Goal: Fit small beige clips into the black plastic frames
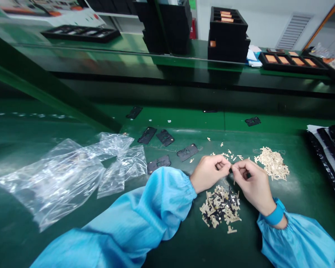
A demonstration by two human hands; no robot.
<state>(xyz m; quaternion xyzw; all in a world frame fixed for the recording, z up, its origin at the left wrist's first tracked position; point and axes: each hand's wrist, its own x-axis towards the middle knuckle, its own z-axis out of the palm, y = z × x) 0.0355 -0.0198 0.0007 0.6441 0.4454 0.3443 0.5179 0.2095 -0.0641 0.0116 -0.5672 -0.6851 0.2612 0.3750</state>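
Note:
My left hand (211, 171) and my right hand (252, 182) meet fingertip to fingertip above the green table. Both are pinched closed on something too small to make out. Just below them lies a pile of mixed beige and black small parts (220, 206), with one beige piece (232, 229) apart at its front. To the right of my right hand is a heap of beige small parts (273, 163). Several loose beige bits (234, 158) are scattered behind my fingertips. Left of my left hand lie flat black plastic plates with cutouts, one of them (187, 152) nearest.
Clear plastic bags (69, 175) spread over the table's left side. Further black plates (165, 137) lie toward the back. A black wrapped bundle (331, 152) sits at the right edge. On the glass-fronted shelf behind stand stacked black trays (228, 35). A green post (44, 85) slants at left.

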